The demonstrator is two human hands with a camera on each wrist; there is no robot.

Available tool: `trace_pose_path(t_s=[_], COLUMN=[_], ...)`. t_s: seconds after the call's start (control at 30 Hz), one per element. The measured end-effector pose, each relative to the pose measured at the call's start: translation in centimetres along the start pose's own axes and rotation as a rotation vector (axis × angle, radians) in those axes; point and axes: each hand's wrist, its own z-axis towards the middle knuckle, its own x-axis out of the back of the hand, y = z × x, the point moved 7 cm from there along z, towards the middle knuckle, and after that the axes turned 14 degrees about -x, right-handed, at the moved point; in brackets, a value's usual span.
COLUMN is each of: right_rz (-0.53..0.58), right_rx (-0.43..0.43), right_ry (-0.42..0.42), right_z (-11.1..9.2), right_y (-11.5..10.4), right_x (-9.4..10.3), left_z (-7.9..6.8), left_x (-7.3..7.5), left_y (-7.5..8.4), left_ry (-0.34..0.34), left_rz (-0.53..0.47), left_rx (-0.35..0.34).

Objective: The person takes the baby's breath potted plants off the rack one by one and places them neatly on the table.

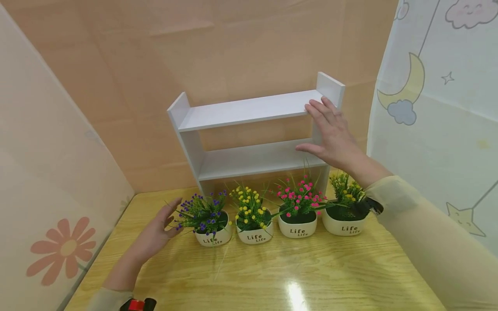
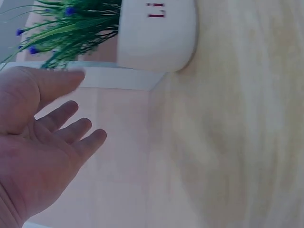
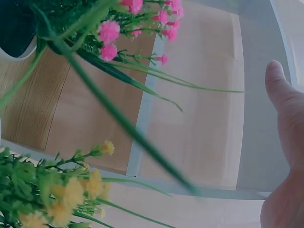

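A white two-tier shelf [image 1: 249, 110] stands behind a row of several small white flower pots lettered "Life". My right hand [image 1: 336, 138] is raised at the shelf's right end, fingers straight and thumb spread, the fingertips overlapping the top board in the head view. In the right wrist view its thumb [image 3: 280, 90] shows against the shelf's board. Beside the leftmost pot, with purple flowers [image 1: 206, 214], is my left hand [image 1: 157, 235], its fingers loosely bent and holding nothing. The left wrist view shows that palm [image 2: 42, 161] apart from the white pot [image 2: 159, 38].
Right of the purple one stand a yellow-flowered pot [image 1: 254, 235], a pink-flowered pot [image 1: 297, 226] and another yellow-flowered pot [image 1: 344, 224] under my right forearm. All are on a wooden table [image 1: 249, 272]. Patterned cloth panels [image 1: 432, 142] flank the sides; a plain backdrop [image 1: 249, 47] hangs behind.
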Motion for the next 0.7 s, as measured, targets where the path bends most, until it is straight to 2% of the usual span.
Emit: trace_pose_path(t_s=[0.17,0.33,0.53,0.7], right_rz=[-0.036,-0.071,-0.100,-0.139], right_rx=[-0.047,-0.015,0.019,0.004], right_ry=[-0.009,0.025,0.022,-0.064], right_z=[-0.8,-2.4,-4.1,-5.6], right_y=[-0.1,-0.8,-1.7,-2.4], right_x=[0.1,0.1,0.0,-0.7], left_z=[0.2,0.7,1.9,3.0], left_x=[1.6,2.6,2.5,2.1], left_y=[1.4,3.3,5.8,7.8], left_ry=[0.008,0.035,0.054,0.078], left_rz=[0.093,0.151,0.197,0.200], left_rx=[0.026,0.057,0.039,-0.010])
